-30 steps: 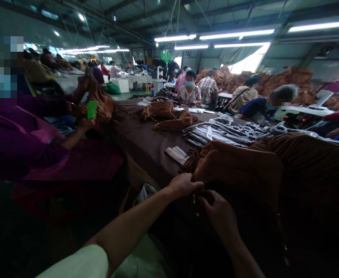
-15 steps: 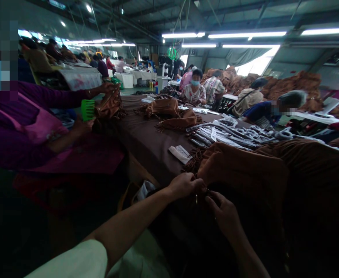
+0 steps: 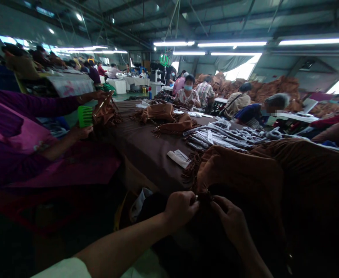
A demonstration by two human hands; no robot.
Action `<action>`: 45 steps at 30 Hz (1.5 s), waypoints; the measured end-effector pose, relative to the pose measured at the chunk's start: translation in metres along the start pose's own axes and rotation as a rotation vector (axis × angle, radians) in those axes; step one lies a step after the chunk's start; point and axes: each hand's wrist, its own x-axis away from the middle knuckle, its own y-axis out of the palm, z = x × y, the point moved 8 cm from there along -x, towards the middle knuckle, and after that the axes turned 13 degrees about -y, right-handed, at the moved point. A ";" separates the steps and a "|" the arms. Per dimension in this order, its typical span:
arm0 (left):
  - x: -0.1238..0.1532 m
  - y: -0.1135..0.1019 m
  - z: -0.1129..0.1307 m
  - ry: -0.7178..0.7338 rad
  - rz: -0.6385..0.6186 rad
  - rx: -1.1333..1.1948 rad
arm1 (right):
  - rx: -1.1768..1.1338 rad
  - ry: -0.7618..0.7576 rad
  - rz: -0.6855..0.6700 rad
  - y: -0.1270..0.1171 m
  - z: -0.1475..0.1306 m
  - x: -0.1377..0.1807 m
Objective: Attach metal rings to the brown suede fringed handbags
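A brown suede-like bag (image 3: 238,168) with fringe (image 3: 191,170) lies on the near part of the table. At its near left edge both my hands meet. My left hand (image 3: 181,208) is closed, thumb and fingers pinching a small shiny metal fitting (image 3: 197,198). Close beside it, my right hand (image 3: 228,216) has thumb and fingertips pressed together at a dark strap-like piece (image 3: 205,197) with a metal glint on it. Deep shadow hides exactly what the right fingers grip.
Across the brown-covered table (image 3: 140,148) lie a white packet (image 3: 179,158), plastic-wrapped straps (image 3: 218,137) and more fringed bags (image 3: 159,112). To the left, a co-worker in purple holds a green comb (image 3: 85,116) by a brown bag (image 3: 104,112). Other people sit beyond.
My hands have come slightly lower in view, still together at the bag's edge. The left hand has turned, and its fitting now shows by the thumb. The view has shifted a little right.
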 end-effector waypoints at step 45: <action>-0.026 -0.058 0.028 0.082 0.012 0.046 | 0.645 0.288 0.215 -0.142 0.053 0.024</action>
